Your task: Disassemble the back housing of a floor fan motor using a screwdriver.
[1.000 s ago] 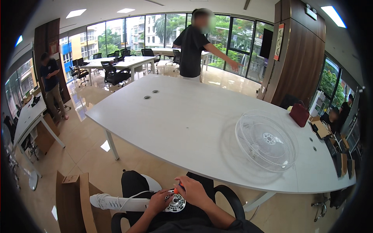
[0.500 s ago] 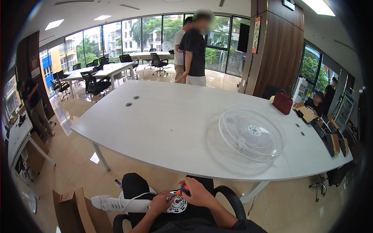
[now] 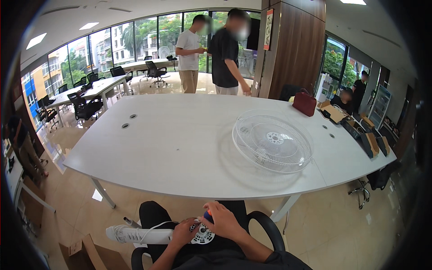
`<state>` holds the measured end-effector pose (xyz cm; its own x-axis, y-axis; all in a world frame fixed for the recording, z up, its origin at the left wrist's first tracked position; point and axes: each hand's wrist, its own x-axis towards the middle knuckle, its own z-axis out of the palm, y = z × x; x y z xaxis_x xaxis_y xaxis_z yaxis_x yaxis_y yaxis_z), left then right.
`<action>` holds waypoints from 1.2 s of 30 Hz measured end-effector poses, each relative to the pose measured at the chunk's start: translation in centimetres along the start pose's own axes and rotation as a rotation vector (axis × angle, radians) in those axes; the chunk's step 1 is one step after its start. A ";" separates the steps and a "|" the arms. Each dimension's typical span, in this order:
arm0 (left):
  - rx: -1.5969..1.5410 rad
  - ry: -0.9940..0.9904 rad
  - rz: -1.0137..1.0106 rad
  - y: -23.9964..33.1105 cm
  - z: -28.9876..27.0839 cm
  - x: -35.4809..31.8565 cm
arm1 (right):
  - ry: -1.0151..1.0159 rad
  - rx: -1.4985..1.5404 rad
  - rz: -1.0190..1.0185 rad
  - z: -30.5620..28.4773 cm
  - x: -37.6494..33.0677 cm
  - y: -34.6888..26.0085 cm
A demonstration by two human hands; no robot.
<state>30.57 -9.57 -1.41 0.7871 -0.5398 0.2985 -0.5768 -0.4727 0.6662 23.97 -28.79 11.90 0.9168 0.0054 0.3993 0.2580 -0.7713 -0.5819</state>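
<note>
Single head view, worn high, faces forward-down across white table (image 3: pixel 180 148); lap close at lower edge.

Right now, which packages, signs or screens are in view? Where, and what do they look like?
Wall sign: on the wooden pillar, tall narrow, red and white.
Cardboard boxes: table's right edge, flat, brown.
Open cardboard box: floor, lower left, brown.
Screens: none clearly visible.
</note>
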 end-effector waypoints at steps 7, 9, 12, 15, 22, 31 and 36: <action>-0.042 0.010 0.041 0.1 -0.4 0.1 | -0.073 0.179 0.039 0.1 0.5 0.4; -0.051 -0.001 0.024 0.2 -0.6 0.3 | -0.060 0.184 0.064 0.3 0.4 -0.1; -0.042 0.012 0.024 -0.2 -1.0 -0.4 | -0.016 -0.086 0.210 0.4 1.0 -2.4; -0.061 0.048 0.071 0.0 -0.6 -0.1 | -0.087 0.074 0.163 0.5 0.9 -0.2; -0.053 0.024 0.024 0.9 -1.3 -0.3 | -0.023 0.082 0.056 1.1 0.0 -2.1; -0.047 0.031 0.036 0.1 -0.5 -0.3 | -0.122 0.276 0.056 0.8 -0.3 -1.0; -0.048 0.020 0.048 0.1 -0.6 -0.2 | 0.001 0.078 0.101 1.2 0.1 -0.9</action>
<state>30.44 -9.09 -1.02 0.7634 -0.5470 0.3436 -0.6030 -0.4128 0.6826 24.18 -27.36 11.57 0.9389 -0.0703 0.3369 0.1877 -0.7159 -0.6725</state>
